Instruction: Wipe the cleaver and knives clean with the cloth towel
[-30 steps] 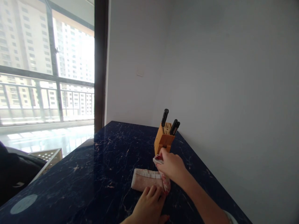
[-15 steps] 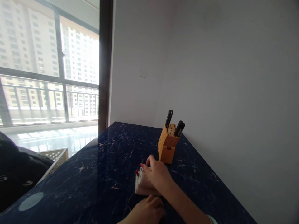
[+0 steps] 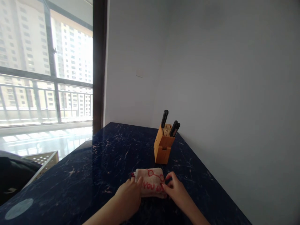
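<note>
A folded white towel (image 3: 151, 181) with red lettering and red line drawings lies flat on the dark blue marbled table (image 3: 112, 156). My left hand (image 3: 128, 195) grips its left edge, thumb on top and fingers curled at the side. On the opposite edge, my right hand (image 3: 176, 190) holds the towel with thumb and bent index finger; its other fingers are partly hidden. A small dark red bit (image 3: 132, 174) shows at the towel's left corner. Just beyond the towel stands a wooden knife block (image 3: 162, 153).
Several black-handled knives (image 3: 165, 118) stick out of the block. A grey wall (image 3: 222, 109) borders the table's right side. On the left are a perforated pale crate (image 3: 44, 162), a dark cloth-like item (image 3: 16, 172) and a large window. A pale round patch (image 3: 19, 208) marks the table's near left.
My right hand has moved from the towel's top to its right edge, my left hand up to its left edge. The towel's printed face now shows flat. The view has shifted slightly right.
</note>
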Demonstrator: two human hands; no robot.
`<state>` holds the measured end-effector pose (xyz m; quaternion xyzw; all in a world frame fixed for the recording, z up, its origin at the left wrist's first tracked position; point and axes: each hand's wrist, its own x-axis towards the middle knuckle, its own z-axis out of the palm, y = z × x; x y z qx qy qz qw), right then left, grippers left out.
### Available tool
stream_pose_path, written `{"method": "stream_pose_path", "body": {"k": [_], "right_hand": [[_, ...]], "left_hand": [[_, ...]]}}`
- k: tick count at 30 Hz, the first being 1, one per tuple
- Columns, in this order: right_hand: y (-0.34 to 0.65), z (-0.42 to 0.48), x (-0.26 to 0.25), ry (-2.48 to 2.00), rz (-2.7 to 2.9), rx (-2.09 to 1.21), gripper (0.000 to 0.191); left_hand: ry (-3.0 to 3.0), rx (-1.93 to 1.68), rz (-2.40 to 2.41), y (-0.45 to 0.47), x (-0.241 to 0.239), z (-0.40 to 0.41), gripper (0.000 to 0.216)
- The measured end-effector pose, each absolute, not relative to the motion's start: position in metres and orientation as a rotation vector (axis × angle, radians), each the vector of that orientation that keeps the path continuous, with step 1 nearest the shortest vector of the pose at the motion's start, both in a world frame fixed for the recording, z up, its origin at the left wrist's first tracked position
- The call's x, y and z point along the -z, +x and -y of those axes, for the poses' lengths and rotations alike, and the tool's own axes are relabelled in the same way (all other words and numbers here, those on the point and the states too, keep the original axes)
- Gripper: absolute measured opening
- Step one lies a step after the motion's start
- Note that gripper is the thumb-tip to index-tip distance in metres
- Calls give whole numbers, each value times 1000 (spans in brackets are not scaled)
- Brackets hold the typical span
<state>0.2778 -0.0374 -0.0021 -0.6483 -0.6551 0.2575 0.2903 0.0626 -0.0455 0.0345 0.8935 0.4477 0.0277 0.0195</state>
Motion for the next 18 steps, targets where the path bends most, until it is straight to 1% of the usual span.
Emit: {"method": "stream_pose_path", "body": {"k": [4,7,11,14,16,18], "right_hand": [[304,21,1,-1844,1685,-439,14],[331,9,-3,-1899,1646,-386,10],[352,1,1,-1924,1609,-334,8],[356,-2,9,-1899,1602,-304,8],[357,-3,15,-1863,1596,-286,14],[359,-6,17,-1814,1584,-264,24]], "left_hand": [[2711,-264,-1305,87,-25,22,43],[2649,-358,-1340,107,-20,9,48],[2553,-515,-1348,121,-19,2,39],[2437,-697,-1367,122,-21,-10,34],[2316,-867,-1400,121,-21,-25,35],[2189,-1005,-1387,122,-20,-46,39]]}}
